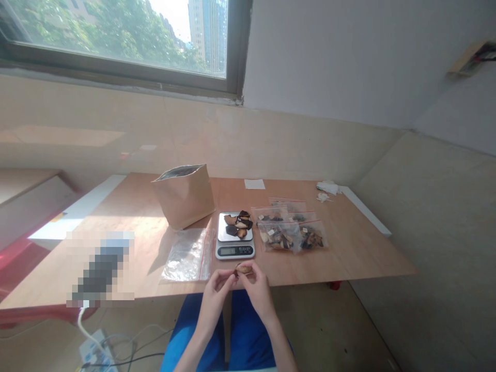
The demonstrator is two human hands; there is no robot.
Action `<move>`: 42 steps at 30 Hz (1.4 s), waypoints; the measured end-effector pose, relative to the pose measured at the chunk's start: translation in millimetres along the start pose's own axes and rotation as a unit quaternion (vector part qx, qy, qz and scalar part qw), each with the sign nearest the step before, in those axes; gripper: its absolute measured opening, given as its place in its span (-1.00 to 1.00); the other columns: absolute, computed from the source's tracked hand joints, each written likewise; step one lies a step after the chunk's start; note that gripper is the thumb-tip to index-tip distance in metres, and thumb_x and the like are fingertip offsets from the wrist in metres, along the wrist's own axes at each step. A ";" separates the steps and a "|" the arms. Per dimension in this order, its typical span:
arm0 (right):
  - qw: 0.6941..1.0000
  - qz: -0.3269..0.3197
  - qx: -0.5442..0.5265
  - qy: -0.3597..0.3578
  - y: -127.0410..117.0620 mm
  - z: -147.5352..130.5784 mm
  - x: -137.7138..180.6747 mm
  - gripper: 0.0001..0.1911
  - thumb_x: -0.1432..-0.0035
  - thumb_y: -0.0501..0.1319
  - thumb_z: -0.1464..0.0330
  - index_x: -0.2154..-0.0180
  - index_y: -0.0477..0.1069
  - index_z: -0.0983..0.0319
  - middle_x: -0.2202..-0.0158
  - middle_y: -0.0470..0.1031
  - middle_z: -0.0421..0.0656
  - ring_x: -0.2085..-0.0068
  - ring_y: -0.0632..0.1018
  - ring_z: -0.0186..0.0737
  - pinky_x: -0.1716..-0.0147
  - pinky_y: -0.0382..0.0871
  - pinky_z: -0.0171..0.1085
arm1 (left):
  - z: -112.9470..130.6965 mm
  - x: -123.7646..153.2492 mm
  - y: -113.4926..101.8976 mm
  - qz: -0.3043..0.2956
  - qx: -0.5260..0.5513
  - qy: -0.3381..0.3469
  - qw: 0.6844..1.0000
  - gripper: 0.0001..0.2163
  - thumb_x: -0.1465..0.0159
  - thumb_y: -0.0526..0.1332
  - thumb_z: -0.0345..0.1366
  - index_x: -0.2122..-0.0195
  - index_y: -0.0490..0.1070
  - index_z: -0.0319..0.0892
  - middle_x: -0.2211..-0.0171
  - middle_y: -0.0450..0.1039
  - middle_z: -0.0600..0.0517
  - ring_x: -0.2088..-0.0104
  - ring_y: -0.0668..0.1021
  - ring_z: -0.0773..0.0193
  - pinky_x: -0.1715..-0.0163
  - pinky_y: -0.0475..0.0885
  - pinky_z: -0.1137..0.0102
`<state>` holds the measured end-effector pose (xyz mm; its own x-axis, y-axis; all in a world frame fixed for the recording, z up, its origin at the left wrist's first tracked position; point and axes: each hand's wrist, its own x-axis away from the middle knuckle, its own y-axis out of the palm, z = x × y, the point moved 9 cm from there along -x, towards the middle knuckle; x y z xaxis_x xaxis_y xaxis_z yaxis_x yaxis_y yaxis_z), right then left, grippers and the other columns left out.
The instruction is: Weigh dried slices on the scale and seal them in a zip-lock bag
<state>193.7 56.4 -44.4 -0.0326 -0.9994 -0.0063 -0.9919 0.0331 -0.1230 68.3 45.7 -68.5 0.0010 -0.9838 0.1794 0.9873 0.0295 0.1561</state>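
Note:
Both my hands meet at the table's near edge and pinch one brown dried slice [244, 269] between their fingertips. My left hand [215, 292] holds its left end and my right hand [258, 289] its right end. Just beyond them stands a small digital scale [234, 250] with a few dark and brown dried slices [238, 225] on its pan. An empty clear zip bag [188, 254] lies flat to the left of the scale. A brown paper pouch [185, 196] stands open behind that bag.
Several filled zip bags [289, 227] lie right of the scale. A white paper slip [254, 184] and white scraps [326, 189] sit at the far edge of the wooden table [360, 248]. A power strip with cables [96, 351] lies on the floor at left.

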 end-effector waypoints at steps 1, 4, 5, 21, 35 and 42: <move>1.000 0.010 0.001 -0.001 -4.7 2.6 -1.8 -0.87 -0.06 0.18 0.29 0.36 0.36 0.23 0.39 0.48 -0.17 0.32 0.51 -0.23 0.29 0.36 -0.30 | 0.2 0.1 1.8 -0.013 -0.012 0.003 1.000 -0.71 -0.04 0.24 -0.09 0.31 0.42 -0.20 0.28 0.51 -0.07 0.20 0.54 0.13 0.13 0.41 0.24; 0.999 0.039 0.015 -0.003 -26.4 11.6 -10.5 -0.83 -0.04 0.18 0.26 0.37 0.36 0.24 0.40 0.48 -0.16 0.33 0.51 -0.21 0.30 0.35 -0.29 | 8.2 -0.8 -8.0 0.002 -0.088 0.040 0.995 -0.71 -0.11 0.18 -0.08 0.27 0.42 -0.19 0.24 0.50 -0.07 0.17 0.52 0.14 0.12 0.40 0.26; 0.998 0.049 0.026 -0.004 -36.1 14.9 -14.2 -0.82 -0.03 0.18 0.25 0.37 0.36 0.25 0.40 0.48 -0.15 0.33 0.51 -0.20 0.31 0.35 -0.29 | 13.4 -1.3 -16.3 0.024 -0.120 0.058 0.991 -0.71 -0.12 0.15 -0.08 0.27 0.42 -0.18 0.24 0.49 -0.07 0.16 0.51 0.14 0.14 0.40 0.26; 0.955 0.144 0.234 -0.113 -96.9 27.5 -33.1 -0.81 -0.07 0.08 0.29 0.32 0.37 0.23 0.27 0.36 -0.02 0.22 0.46 -0.10 0.22 0.39 -0.12 | 26.1 -34.3 -97.5 0.151 -0.398 0.082 0.901 -0.63 -0.07 0.07 0.05 0.35 0.34 -0.18 0.35 0.32 -0.08 0.23 0.44 0.05 0.15 0.35 0.12; 0.905 0.202 0.342 -0.153 -72.8 -11.8 -13.5 -0.76 -0.15 0.03 0.35 0.15 0.32 0.21 0.08 0.28 0.02 0.04 0.34 -0.02 0.08 0.22 0.00 | 33.2 -48.4 -76.0 0.112 -0.587 0.105 0.795 -0.88 -0.15 0.01 -0.28 0.52 0.13 -0.11 0.51 0.28 0.03 0.43 0.41 0.20 0.40 0.27 0.35; 0.981 -0.034 0.146 -0.124 16.3 -47.0 -7.4 -0.79 -0.22 -0.01 0.32 0.24 0.38 0.17 0.26 0.40 -0.13 0.23 0.43 -0.23 0.19 0.32 -0.25 | 52.8 -35.6 -66.0 0.095 -0.478 0.114 0.866 -0.80 -0.20 -0.03 -0.25 0.56 0.03 -0.09 0.60 0.19 0.12 0.55 0.32 0.29 0.54 0.19 0.41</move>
<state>172.1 64.2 0.3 0.0992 -0.9694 -0.2247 -0.9118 0.0019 -0.4105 -5.3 88.1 -33.9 0.1008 -0.9899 -0.0999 0.6457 0.1414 -0.7504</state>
